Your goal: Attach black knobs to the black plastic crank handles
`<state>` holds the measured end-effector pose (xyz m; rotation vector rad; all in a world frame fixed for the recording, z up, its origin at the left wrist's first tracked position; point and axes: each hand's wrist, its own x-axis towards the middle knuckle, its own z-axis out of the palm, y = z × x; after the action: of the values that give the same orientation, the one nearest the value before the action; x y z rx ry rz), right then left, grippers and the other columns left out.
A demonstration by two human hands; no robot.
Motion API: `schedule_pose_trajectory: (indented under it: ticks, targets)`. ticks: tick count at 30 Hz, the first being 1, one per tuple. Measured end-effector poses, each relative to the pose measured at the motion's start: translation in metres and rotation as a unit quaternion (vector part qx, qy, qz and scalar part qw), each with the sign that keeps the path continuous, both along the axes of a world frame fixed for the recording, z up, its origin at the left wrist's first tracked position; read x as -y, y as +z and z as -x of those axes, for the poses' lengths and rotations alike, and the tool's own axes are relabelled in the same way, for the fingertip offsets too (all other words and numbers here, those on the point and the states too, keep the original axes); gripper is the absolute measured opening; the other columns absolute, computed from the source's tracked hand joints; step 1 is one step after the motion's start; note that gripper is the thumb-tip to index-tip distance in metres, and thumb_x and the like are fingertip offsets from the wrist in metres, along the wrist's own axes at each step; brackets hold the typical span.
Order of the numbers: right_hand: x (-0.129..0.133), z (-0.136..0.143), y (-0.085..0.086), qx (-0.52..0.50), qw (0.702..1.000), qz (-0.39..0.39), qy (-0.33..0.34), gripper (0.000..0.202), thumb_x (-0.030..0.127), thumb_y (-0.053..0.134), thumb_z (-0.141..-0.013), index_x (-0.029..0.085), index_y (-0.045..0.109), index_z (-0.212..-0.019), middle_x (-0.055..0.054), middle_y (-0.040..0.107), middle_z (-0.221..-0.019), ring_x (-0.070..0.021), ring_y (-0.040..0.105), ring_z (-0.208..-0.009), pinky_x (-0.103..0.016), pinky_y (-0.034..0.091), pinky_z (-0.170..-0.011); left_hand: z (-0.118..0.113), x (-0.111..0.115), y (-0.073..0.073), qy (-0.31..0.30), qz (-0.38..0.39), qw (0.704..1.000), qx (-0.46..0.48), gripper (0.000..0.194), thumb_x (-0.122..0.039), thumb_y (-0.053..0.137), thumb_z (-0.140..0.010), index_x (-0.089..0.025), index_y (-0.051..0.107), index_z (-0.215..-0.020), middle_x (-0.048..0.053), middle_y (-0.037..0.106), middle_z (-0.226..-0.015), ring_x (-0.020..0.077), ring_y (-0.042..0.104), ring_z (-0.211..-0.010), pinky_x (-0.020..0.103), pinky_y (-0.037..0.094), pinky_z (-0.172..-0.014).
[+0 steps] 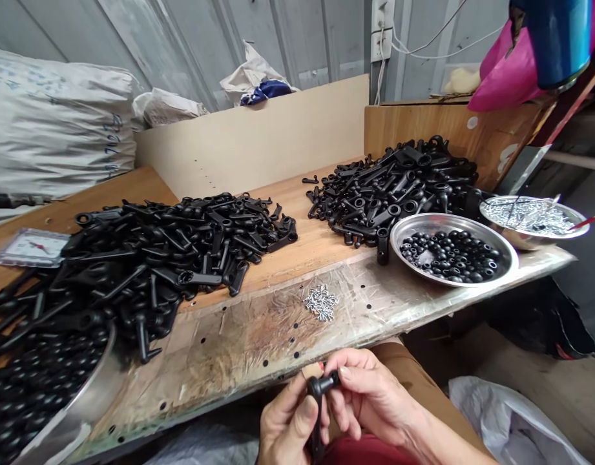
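A: Far left, a steel bowl point(91, 400) of black beads, then a big heap of black handles point(152, 258) on the table point(258, 336).

B: Front edge now: left hand point(290, 423) wrapped round one black lever point(317, 403), below the table. Right hand point(369, 394) pinching its top end.

A: Small silver pins point(321, 302) just above, second heap point(398, 184) and bead dish point(508, 268) further right.
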<state>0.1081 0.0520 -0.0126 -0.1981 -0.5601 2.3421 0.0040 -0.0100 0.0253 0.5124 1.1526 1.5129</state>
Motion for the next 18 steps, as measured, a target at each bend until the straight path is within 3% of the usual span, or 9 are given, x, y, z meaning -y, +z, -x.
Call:
schedule_pose_trajectory:
  ticks: [9, 13, 18]
  targets:
    - [0.000, 0.000, -0.003, 0.026, 1.000, 0.009, -0.013, 0.027, 0.031, 0.079, -0.067, 0.009, 0.068, -0.078, -0.006, 0.063, -0.049, -0.0127, 0.059, -0.039, -0.013, 0.043, -0.032, -0.001, -0.002, -0.005, 0.032, -0.005, 0.999, -0.041, 0.034, -0.049, 0.083, -0.050, -0.027, 0.077, -0.075, -0.002, 0.058, -0.046, 0.0049, 0.047, -0.042, 0.014, 0.037, -0.041]
    - [0.000, -0.001, -0.003, 0.032, 0.999, 0.011, -0.020, 0.025, 0.031, 0.079, -0.066, 0.009, 0.069, -0.073, -0.004, 0.061, -0.045, -0.0086, 0.051, -0.032, -0.011, 0.037, -0.028, 0.005, 0.000, -0.018, 0.013, -0.063, 0.990, -0.124, 0.031, -0.050, 0.077, -0.061, -0.028, 0.077, -0.083, -0.002, 0.058, -0.047, 0.0060, 0.047, -0.043, 0.016, 0.040, -0.042]
    - [0.001, -0.005, -0.003, 0.060, 0.998, -0.002, -0.030, 0.026, 0.033, 0.079, -0.066, 0.009, 0.069, -0.070, -0.003, 0.059, -0.041, -0.0060, 0.043, -0.027, -0.011, 0.031, -0.026, 0.017, 0.001, -0.030, -0.022, -0.157, 0.957, -0.245, 0.026, -0.045, 0.071, -0.072, -0.031, 0.075, -0.092, -0.002, 0.058, -0.049, 0.0077, 0.047, -0.044, 0.017, 0.040, -0.043]
